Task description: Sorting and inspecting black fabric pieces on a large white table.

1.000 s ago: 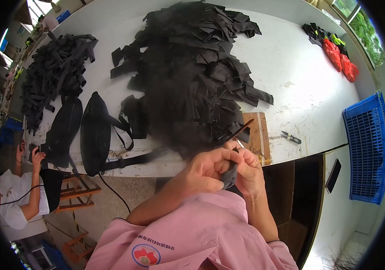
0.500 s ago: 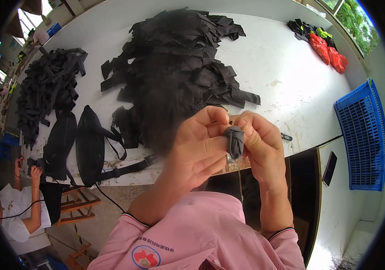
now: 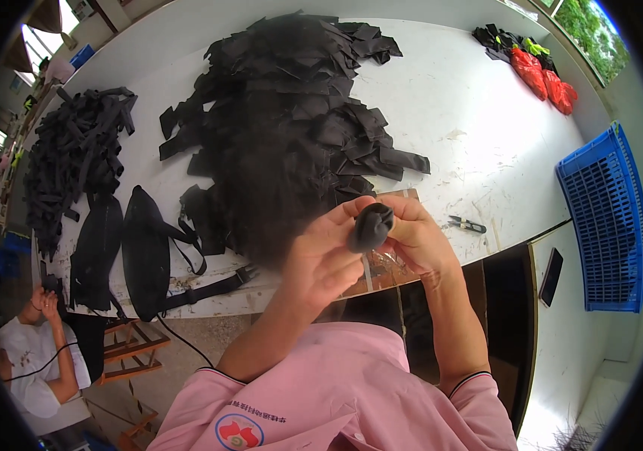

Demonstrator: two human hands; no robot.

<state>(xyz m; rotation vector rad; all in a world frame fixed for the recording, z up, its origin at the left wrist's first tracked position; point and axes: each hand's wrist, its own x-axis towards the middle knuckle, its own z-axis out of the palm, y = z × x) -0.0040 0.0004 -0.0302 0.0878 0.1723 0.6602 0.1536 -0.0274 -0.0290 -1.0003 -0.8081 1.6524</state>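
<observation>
Between my two hands is a small dark grey piece of fabric (image 3: 372, 227), bunched into a rounded, folded end. My left hand (image 3: 327, 252) grips it from the left with bent fingers. On its other side my right hand (image 3: 414, 239) pinches it, the thumb against the cloth. Both hands are held up over the table's front edge. Just beyond them spreads a large heap of flat black fabric pieces (image 3: 299, 113). Small thread snips (image 3: 468, 224) lie on the table to the right of my right hand.
A second pile of narrow black fabric tubes (image 3: 81, 143) is at left. Black waist bags (image 3: 146, 255) with straps lie before it. Red plastic bags (image 3: 539, 79) sit far right, above a blue crate (image 3: 608, 225). A phone (image 3: 550, 276) lies nearby. At lower left, a co-worker (image 3: 36, 368) works.
The fabric piece has shifted slightly left and its rounded end has turned. Both hands have moved a little down and left, changing their finger grip. The snips show more fully.
</observation>
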